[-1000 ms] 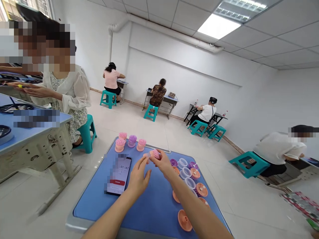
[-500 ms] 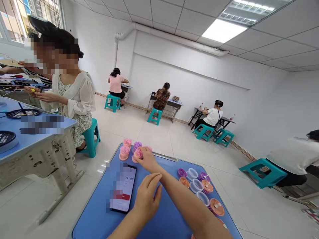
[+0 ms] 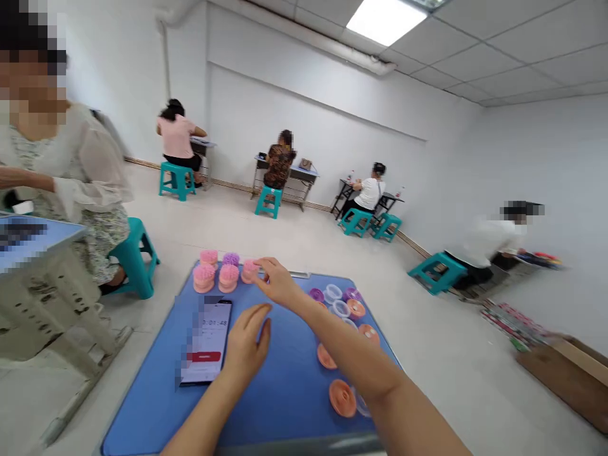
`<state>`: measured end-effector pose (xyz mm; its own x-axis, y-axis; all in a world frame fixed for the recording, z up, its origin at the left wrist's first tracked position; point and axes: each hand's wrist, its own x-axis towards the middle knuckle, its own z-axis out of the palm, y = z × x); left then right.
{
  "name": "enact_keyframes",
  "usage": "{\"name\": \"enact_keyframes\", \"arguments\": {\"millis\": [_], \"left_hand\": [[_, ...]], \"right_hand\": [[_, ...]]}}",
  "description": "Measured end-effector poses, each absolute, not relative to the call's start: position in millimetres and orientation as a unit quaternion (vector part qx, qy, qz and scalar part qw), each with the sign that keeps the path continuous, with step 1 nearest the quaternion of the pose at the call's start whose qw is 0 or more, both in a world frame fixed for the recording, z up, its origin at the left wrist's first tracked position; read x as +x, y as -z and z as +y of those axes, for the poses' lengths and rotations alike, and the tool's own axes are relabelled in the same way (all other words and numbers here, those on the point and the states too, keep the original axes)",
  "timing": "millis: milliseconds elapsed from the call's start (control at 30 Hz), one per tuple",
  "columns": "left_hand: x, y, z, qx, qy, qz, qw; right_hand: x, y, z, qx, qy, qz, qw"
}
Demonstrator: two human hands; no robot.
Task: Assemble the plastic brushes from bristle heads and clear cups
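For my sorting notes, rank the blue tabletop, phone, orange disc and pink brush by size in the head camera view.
1. Blue tabletop
2. Phone
3. Orange disc and pink brush: they look alike, and the disc is nearer the camera, so unranked.

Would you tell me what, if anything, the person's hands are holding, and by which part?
The left hand holds nothing. The right hand touches the top of a pink bristled brush with its fingers; whether they grip it cannot be told.
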<state>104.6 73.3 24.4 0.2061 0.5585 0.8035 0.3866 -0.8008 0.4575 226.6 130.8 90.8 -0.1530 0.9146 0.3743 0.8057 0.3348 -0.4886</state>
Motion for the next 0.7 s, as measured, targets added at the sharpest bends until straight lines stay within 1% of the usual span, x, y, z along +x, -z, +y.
{"name": "enact_keyframes", "arguments": {"millis": [67,167,233,300,400,433,567,700], "left_hand": [[106,-25,75,0.778,-0.54,0.308,0.086],[108,-26,76,0.787,-0.527,0.308,0.086],[109,-26,76,0.8,-0.511,0.303,0.084],[110,-27,74,0.81,-0.494,0.305,0.082],[112,-26,72,0.82,-0.47,0.316,0.087],[113,-26,71,0.824,-0.458,0.321,0.092],[119,-20,70,0.844,-0.409,0.33,0.105],[129,-13,72,0.87,-0.37,0.309,0.105]], "right_hand": [[253,-112,99,-0.59,-0.081,-0.732,0.332],[293,-139,38,-0.62,-0.117,-0.656,0.415],[316,-149,-6,-0.634,-0.126,-0.603,0.468],[337,-148,-47,-0.637,-0.116,-0.554,0.524],[364,-128,-98,-0.658,-0.1,-0.47,0.58],[371,-117,-112,-0.667,-0.108,-0.447,0.586],[390,-69,-152,-0.71,-0.123,-0.346,0.601],[397,-36,-170,-0.739,-0.158,-0.302,0.581]]}}
